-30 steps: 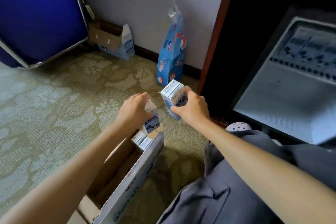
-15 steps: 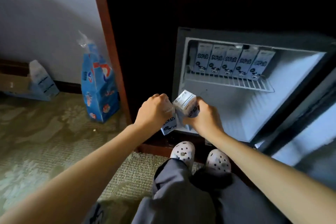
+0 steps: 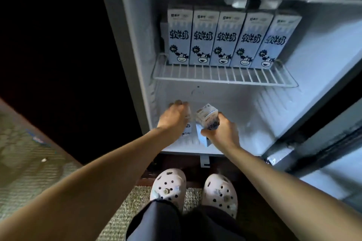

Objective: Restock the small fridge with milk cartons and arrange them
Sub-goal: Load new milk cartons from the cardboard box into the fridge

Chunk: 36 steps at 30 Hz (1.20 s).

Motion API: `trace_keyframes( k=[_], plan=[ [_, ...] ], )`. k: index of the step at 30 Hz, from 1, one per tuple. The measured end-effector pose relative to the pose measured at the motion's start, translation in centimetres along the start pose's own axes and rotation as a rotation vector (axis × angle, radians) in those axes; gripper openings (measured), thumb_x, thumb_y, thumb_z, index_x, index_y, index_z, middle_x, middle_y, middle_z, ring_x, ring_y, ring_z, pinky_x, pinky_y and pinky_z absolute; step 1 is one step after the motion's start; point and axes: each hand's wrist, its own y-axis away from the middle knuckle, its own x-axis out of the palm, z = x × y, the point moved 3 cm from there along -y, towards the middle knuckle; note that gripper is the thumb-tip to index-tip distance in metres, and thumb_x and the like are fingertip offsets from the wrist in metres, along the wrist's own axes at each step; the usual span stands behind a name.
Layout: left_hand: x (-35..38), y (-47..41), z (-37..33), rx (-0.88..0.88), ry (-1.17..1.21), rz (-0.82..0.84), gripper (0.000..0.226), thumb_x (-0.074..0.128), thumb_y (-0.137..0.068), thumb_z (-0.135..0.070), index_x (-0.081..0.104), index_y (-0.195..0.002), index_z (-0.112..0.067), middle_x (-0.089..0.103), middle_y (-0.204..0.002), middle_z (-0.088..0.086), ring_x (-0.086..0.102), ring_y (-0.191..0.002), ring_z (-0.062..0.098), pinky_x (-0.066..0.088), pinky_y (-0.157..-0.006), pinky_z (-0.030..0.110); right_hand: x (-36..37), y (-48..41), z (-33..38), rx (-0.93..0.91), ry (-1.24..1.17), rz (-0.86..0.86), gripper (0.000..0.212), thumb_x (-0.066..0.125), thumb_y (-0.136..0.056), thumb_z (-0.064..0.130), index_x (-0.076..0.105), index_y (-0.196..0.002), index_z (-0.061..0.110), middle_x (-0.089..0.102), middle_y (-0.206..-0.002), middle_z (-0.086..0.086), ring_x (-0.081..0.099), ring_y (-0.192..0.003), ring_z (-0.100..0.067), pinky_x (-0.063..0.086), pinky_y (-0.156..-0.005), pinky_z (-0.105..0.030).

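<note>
The small fridge (image 3: 323, 60) stands open in front of me. Several blue-and-white milk cartons (image 3: 225, 39) with a cow picture stand in a row on its wire shelf (image 3: 223, 78). Both my hands are inside the lower compartment. My left hand (image 3: 173, 117) grips one carton (image 3: 187, 128), mostly hidden under the hand, at the left of the fridge floor. My right hand (image 3: 221, 133) holds a second carton (image 3: 206, 121), tilted, right beside the first.
The fridge door (image 3: 333, 143) hangs open at the right. My two white clogs (image 3: 194, 190) stand on patterned carpet (image 3: 23, 172) just before the fridge. A dark cabinet panel (image 3: 58, 45) fills the left.
Both hands carried their cartons from the cardboard box on the carpet over to the fridge and into its lower compartment. My view turned right and closer to the fridge.
</note>
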Motion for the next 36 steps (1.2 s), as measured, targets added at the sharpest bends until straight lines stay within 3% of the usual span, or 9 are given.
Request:
trace_keyframes(
  k=[5,8,10,13,17,20,23,31,36],
  plan=[
    [2.9,-4.9,1.6,0.060,-0.185,0.026,0.034,0.047,-0.086,0.001,0.051,-0.118,-0.010,0.050,-0.123,0.006,0.046,-0.121,0.026,0.040,-0.097,0.032,1.7,-3.5,-1.7,0.028,-0.078,-0.086,0.040,0.072,-0.075,0.017,0.057,-0.110,0.007,0.069,-0.101,-0.007,0.055,-0.078,-0.019,0.036,-0.061,-0.021],
    [3.6,-5.6,2.5,0.105,-0.110,0.061,0.040,0.047,-0.089,-0.002,0.049,-0.128,-0.012,0.047,-0.130,0.004,0.042,-0.124,0.023,0.029,-0.095,0.021,2.5,-5.2,-2.8,-0.013,-0.115,-0.068,0.042,0.073,-0.074,0.013,0.056,-0.111,0.006,0.067,-0.103,-0.007,0.052,-0.076,-0.013,0.036,-0.048,-0.016],
    [3.7,-5.7,3.2,0.094,0.040,0.040,0.046,0.054,-0.084,0.000,0.051,-0.128,-0.014,0.046,-0.131,0.006,0.043,-0.124,0.023,0.032,-0.097,0.023,2.8,-5.7,-3.5,-0.023,-0.122,-0.078,0.043,0.074,-0.073,0.011,0.056,-0.111,0.005,0.067,-0.103,-0.008,0.054,-0.077,-0.013,0.040,-0.051,-0.012],
    [4.7,-5.4,3.9,0.024,0.345,-0.061,0.075,0.063,-0.076,0.002,0.036,-0.142,-0.021,0.037,-0.140,0.004,0.039,-0.130,0.022,0.037,-0.105,0.028,3.4,-5.7,-4.7,0.015,-0.187,-0.120,0.042,0.075,-0.073,0.012,0.055,-0.109,0.003,0.066,-0.101,-0.008,0.058,-0.078,-0.017,0.046,-0.066,-0.025],
    [7.4,-4.1,4.2,-0.241,0.884,-0.138,0.119,0.077,-0.064,0.005,-0.001,-0.150,-0.025,0.029,-0.151,0.003,0.039,-0.134,0.020,0.050,-0.098,0.036,4.1,-5.8,-5.8,0.029,-0.197,-0.096,0.037,0.075,-0.074,0.014,0.056,-0.102,0.001,0.057,-0.085,0.000,0.047,-0.061,-0.001,0.038,-0.048,-0.003],
    [9.6,-4.2,4.4,-0.343,0.894,-0.138,0.109,0.082,-0.061,-0.006,0.017,-0.147,-0.022,0.044,-0.139,0.006,0.044,-0.128,0.020,0.044,-0.104,0.040,4.6,-6.1,-6.4,0.039,-0.184,-0.052,0.038,0.074,-0.075,0.011,0.057,-0.107,0.001,0.056,-0.086,0.001,0.049,-0.063,-0.005,0.036,-0.046,0.003],
    [10.4,-5.1,4.7,-0.431,0.887,-0.156,0.091,0.075,-0.048,-0.018,0.039,-0.132,-0.024,0.057,-0.121,0.007,0.056,-0.111,0.025,0.054,-0.089,0.046,4.8,-6.7,-6.6,0.026,-0.183,-0.032,0.042,0.074,-0.075,0.011,0.056,-0.112,0.005,0.057,-0.090,0.002,0.053,-0.076,-0.010,0.037,-0.048,0.004],
    [10.3,-8.4,5.1,-0.444,0.926,-0.254,0.075,0.073,-0.045,-0.010,0.050,-0.115,-0.023,0.067,-0.104,0.004,0.065,-0.096,0.028,0.058,-0.073,0.053,5.6,-9.4,-6.1,-0.028,-0.226,0.012,0.054,0.076,-0.073,0.016,0.052,-0.122,0.015,0.064,-0.116,-0.003,0.059,-0.098,-0.015,0.044,-0.076,-0.022],
    [9.2,-10.2,5.4,-0.411,0.869,-0.277,0.070,0.077,-0.057,-0.003,0.052,-0.121,-0.016,0.067,-0.111,0.006,0.065,-0.095,0.026,0.059,-0.075,0.046,6.3,-11.5,-5.3,-0.010,-0.239,0.015,0.061,0.076,-0.071,0.014,0.048,-0.125,0.015,0.062,-0.119,-0.004,0.058,-0.105,-0.019,0.045,-0.077,-0.023]
  ],
)
